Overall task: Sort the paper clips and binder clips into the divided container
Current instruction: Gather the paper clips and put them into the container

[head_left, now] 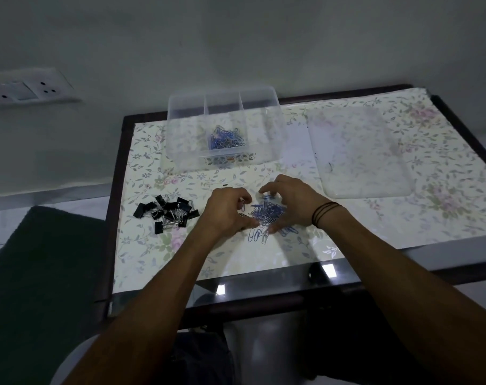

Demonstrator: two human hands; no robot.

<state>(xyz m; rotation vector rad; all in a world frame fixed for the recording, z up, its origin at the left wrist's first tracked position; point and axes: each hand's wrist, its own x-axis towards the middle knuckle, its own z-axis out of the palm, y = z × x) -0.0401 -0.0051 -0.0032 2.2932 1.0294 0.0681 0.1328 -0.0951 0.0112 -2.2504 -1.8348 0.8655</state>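
Observation:
A pile of blue and silver paper clips (267, 215) lies on the table's middle. My left hand (225, 211) and my right hand (290, 202) cup the pile from either side, fingers curled around it and touching clips. A heap of black binder clips (168, 212) sits to the left of my left hand, untouched. The clear divided container (222, 127) stands at the back of the table. Its middle compartment holds several blue paper clips (226, 138); the left and right compartments look bare.
The container's clear lid (358, 151) lies flat at the right of the table. The table has a floral cover (444, 190) under glass and a dark wooden frame. A wall socket plate (28, 87) is on the left wall; a dark mat (42, 273) lies on the floor.

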